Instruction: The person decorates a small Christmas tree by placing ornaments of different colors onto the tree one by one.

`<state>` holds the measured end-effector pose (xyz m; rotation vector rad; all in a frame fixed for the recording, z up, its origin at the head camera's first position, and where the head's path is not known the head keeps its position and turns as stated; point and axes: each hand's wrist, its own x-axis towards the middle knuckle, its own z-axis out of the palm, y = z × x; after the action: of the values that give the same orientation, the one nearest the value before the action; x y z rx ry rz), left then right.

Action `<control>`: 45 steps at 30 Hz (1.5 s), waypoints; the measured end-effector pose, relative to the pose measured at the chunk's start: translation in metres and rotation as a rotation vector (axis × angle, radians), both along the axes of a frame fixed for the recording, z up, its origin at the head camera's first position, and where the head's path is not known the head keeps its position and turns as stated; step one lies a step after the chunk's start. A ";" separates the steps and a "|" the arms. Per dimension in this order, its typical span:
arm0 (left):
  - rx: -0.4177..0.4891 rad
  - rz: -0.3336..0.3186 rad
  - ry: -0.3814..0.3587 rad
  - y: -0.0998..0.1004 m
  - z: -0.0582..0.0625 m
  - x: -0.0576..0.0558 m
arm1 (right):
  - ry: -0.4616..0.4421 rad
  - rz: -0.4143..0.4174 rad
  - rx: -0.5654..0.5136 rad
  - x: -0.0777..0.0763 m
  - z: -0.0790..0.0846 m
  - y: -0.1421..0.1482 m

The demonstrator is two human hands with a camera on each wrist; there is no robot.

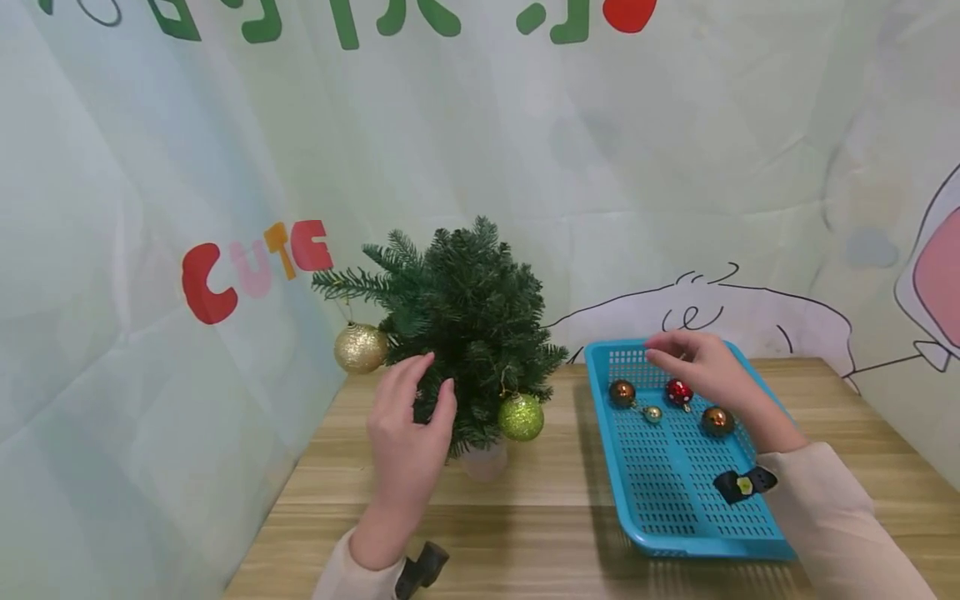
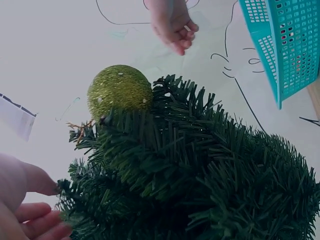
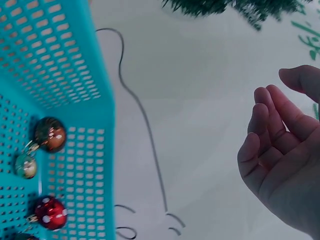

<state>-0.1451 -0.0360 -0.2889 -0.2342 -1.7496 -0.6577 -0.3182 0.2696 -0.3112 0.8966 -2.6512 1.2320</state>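
A small green Christmas tree (image 1: 472,308) stands in a pale pot (image 1: 484,461). From its left branch hangs a glittery gold bauble (image 1: 361,348), and a glittery lime-green bauble (image 1: 521,417) hangs low on the right. My left hand (image 1: 408,425) is at the tree's front left, thumb and fingers spread apart, holding nothing. In the left wrist view its thumb meets the needles at a branch tip; whether it touches them I cannot tell. Over the blue basket (image 1: 626,492) hovers my right hand (image 1: 697,367), fingers loosely bent with nothing between them.
Inside the basket lie two brown baubles (image 1: 622,393), a red bauble with white dots (image 1: 679,392) and a tiny gold one (image 1: 652,414). The wooden table (image 1: 547,533) ends at a printed cloth backdrop (image 1: 675,167) behind and to the left.
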 end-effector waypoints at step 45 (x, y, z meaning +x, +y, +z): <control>0.221 0.067 -0.072 -0.024 0.000 0.005 | -0.438 -0.142 0.290 -0.107 -0.109 0.059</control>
<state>-0.1402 -0.0598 -0.2891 0.0012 -1.7292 -0.8117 -0.4252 0.3286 -0.4206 0.4925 -3.2355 1.1376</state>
